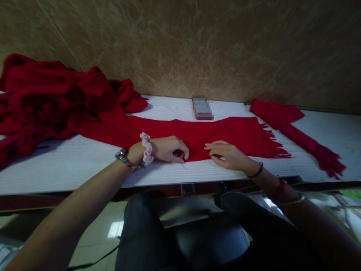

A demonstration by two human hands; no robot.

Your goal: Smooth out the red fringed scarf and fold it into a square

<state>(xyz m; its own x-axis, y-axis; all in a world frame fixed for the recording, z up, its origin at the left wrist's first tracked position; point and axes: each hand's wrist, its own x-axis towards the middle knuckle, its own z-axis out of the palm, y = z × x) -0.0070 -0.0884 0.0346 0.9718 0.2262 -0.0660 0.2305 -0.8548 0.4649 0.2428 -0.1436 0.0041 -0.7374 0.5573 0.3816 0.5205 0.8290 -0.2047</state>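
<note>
- Desk: its front edge is just beyond the person's knees; a sideways tug toward the body might drag cloth over it.
- Beaded bracelet: it circles the left wrist near the wool, and a bead could snag loose fibres if the arm slides.
- Thread: this loose strand by the left hand might pull a stitch if yanked.
- Left hand: fingers curled at the scarf's near edge; I cannot tell whether its grip pinches cloth.
- Right hand: grip loosely spread, resting on the scarf; uneven pressure could ruck it up.
- Red scarf: lies flat on the desk beneath both hands; its fringe could tangle through careless rubbing.
- Blurred flat object: just beyond the scarf, easily nudged by shifting cloth.
- Red cloth pile: heaped leftward, meeting the scarf; pulling might topple it.
</note>
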